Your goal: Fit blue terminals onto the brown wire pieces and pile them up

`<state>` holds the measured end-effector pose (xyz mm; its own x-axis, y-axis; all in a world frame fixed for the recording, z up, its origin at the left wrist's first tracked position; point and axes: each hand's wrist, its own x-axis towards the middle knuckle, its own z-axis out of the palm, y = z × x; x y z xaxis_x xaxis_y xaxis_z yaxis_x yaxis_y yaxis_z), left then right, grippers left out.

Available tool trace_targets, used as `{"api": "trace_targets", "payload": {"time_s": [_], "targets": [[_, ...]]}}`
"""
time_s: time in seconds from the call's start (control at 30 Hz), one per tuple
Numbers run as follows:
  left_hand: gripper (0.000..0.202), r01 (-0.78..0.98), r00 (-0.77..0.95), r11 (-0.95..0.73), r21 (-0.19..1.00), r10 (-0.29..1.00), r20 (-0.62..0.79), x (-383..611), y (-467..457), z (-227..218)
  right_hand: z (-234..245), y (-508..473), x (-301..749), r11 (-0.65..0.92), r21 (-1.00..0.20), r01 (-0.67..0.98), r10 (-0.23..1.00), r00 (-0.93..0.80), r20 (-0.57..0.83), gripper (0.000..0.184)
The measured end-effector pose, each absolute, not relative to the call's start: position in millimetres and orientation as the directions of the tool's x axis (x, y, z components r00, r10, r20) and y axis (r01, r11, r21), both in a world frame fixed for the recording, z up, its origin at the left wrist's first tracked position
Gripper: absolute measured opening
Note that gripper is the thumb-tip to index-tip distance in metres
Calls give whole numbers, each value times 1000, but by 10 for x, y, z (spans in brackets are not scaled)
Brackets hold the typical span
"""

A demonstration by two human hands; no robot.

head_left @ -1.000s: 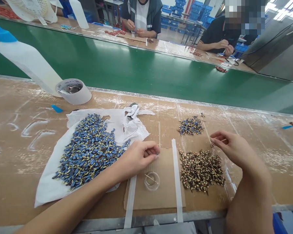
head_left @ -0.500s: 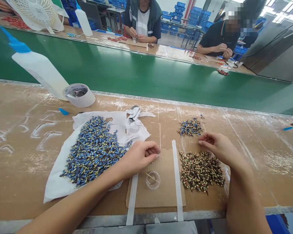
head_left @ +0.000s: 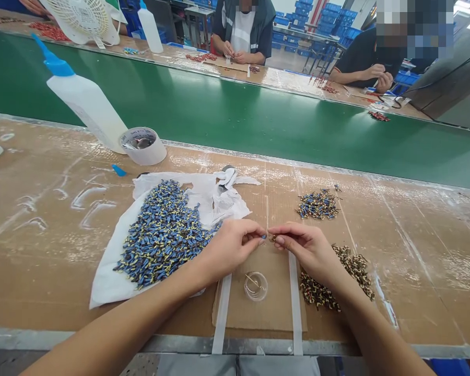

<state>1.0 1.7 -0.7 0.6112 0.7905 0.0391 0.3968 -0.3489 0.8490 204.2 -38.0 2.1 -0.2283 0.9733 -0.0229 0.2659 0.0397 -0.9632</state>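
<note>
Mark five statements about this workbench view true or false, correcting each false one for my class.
1. The left hand pinches a small blue piece. True.
2. The right hand is open and empty. False: it pinches a small brown piece.
3. The big blue-and-yellow pile lies on a white sheet. True.
4. The clear cup stands on that sheet. False: it stands on the cardboard mat.
5. The tape roll sits right of the near white bottle. True.

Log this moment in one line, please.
left hand: pinching small blue piece; right hand: pinching small brown piece; hands: close together; clear cup: on cardboard sheet, stick inside
</note>
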Motion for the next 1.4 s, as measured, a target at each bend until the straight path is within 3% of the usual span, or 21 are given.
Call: {"api": "trace_targets", "payload": {"time_s": [0.13,0.27,0.47,0.77,1.13,1.4], "targets": [[13,461,585,-415,784,807,83,5,15,10,-13,-372,1983,-82,-985,155,989,-111,-99,21],[10,511,589,-487,708,799,124,3,14,8,-35,-385,1922,-115,-980,165,993,-17,-119,22],[12,567,612,-600,564,765,198,11,-5,-30,-80,-413,1860,-104,-974,201,995,14,-103,24],[19,581,638,-673,457,726,258,16,-16,-43,-90,-437,1832,-78,-980,185,997,-9,-81,19],[23,506,634,-723,470,681,365,-4,-32,4,-57,-483,1826,51,-966,255,993,-117,21,11],[18,478,709,-725,496,652,270,-24,-24,60,-69,-498,1873,96,-933,346,978,-210,23,10]]}}
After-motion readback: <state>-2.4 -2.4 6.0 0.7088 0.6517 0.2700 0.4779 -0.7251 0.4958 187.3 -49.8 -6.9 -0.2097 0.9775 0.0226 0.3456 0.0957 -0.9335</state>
